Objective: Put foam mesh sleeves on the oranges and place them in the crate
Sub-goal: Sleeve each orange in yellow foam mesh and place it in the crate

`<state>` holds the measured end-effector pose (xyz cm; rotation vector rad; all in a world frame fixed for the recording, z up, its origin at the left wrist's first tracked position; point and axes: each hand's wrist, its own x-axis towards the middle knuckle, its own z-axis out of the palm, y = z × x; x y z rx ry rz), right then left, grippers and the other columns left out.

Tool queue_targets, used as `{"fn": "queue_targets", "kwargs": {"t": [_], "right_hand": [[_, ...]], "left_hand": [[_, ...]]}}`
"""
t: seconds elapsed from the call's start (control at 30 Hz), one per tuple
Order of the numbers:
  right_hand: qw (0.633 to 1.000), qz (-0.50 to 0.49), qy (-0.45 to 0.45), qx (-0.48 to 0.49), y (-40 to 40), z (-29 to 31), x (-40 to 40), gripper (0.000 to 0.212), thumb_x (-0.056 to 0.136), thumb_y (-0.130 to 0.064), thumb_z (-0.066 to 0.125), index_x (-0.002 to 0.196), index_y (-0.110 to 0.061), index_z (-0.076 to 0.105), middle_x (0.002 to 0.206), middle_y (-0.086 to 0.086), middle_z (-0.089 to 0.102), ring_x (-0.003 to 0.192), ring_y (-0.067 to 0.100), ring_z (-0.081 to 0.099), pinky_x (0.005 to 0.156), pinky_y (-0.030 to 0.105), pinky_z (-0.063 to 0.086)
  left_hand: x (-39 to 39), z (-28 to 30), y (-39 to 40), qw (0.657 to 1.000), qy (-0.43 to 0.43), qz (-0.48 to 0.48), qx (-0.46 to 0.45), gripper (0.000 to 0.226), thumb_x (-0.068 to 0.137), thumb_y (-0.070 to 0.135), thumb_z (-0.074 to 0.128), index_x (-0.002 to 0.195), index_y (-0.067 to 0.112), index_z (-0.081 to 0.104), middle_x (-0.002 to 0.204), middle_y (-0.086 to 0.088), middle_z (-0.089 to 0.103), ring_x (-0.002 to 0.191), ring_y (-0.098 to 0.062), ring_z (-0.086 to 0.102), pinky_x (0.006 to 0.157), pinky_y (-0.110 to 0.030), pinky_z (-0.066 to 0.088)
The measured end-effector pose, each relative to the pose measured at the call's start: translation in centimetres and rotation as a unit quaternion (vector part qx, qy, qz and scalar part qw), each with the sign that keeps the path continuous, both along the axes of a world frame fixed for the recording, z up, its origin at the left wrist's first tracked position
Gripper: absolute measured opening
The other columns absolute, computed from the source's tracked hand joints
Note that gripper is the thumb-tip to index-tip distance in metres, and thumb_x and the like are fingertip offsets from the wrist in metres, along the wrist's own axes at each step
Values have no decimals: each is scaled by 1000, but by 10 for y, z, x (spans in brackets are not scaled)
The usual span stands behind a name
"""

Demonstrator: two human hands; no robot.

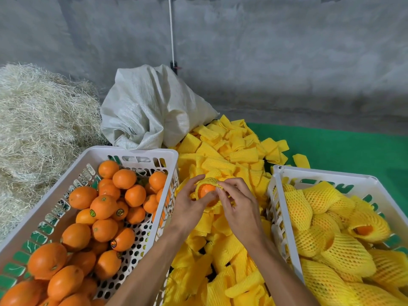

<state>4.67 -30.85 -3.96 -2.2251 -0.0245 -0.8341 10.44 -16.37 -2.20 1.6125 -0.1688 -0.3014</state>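
Above the pile of loose sleeves (223, 155), the left hand (189, 206) cups an orange (206, 191) while the right hand (238, 204) pinches the edge of a yellow mesh sleeve (209, 181) half stretched over it. The foam could tear if pulled too hard, or snap back and slide off, since the fruit's near face is bare. A loose grip could drop the orange into the pile, short of the crate (320, 175) right of it.
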Motion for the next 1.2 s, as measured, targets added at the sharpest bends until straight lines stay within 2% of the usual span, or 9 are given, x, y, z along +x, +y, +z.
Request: {"fn": "queue_targets", "kwargs": {"t": [0.13,0.23,0.33,0.5,0.67,0.8,1.0,1.1,1.2], "right_hand": [[994,2,64,90,-1,5,-3,36,105,-49,48,134,-32,59,131,-24,52,118,5,58,82,37,59],[990,32,112,76,-2,5,-3,51,102,-59,46,149,-40,41,149,-26,38,140,-1,38,107,30,45],[976,75,154,138,1,9,-4,62,97,-67,51,152,-54,26,154,-35,27,142,-14,25,104,16,32],[970,61,138,192,-1,13,-7,64,89,-70,60,147,-58,34,148,-39,35,138,-13,32,105,27,43],[957,89,147,235,6,14,-7,73,79,-70,72,143,-53,41,143,-30,43,135,2,45,96,39,56],[949,90,158,257,8,13,-7,72,76,-70,76,136,-44,46,132,-24,53,119,6,58,86,42,59],[967,34,102,231,4,18,-10,64,74,-77,69,120,-39,47,116,-28,55,109,-4,55,75,13,49],[968,7,83,237,3,18,-11,62,76,-79,64,120,-39,48,111,-25,57,104,2,59,75,16,49],[958,-38,102,266,1,20,-9,61,73,-88,58,116,-46,47,107,-31,57,99,-3,59,71,14,47]], "left_hand": [[-2,5,-1,996,30,3,-90,35,100,27,68,134,35,65,138,3,64,117,-16,67,88,-49,63],[1,10,-2,965,158,18,-209,37,107,22,55,144,23,53,132,-10,68,112,-32,72,83,-46,63],[2,11,-1,956,203,-17,-213,42,111,22,47,153,15,43,141,-16,62,117,-36,69,89,-50,60],[1,6,3,987,83,-19,-135,30,111,17,46,135,11,64,123,-3,74,115,-26,71,94,-50,60],[-2,-5,7,989,-135,61,24,29,110,7,41,105,24,65,81,13,70,65,-5,61,56,-21,48],[-7,-8,4,966,-209,111,99,23,111,17,42,98,33,54,63,10,55,46,-7,41,43,-21,30],[-20,6,-4,960,-239,93,113,21,110,28,41,100,19,58,67,-1,55,52,-8,45,49,-37,39],[-25,17,-5,991,-134,17,-3,27,111,39,35,101,32,58,89,23,68,81,10,62,66,-13,50],[-25,13,-6,993,-12,-88,-76,34,105,49,50,127,24,55,125,9,62,112,-1,66,74,-30,63]]}}
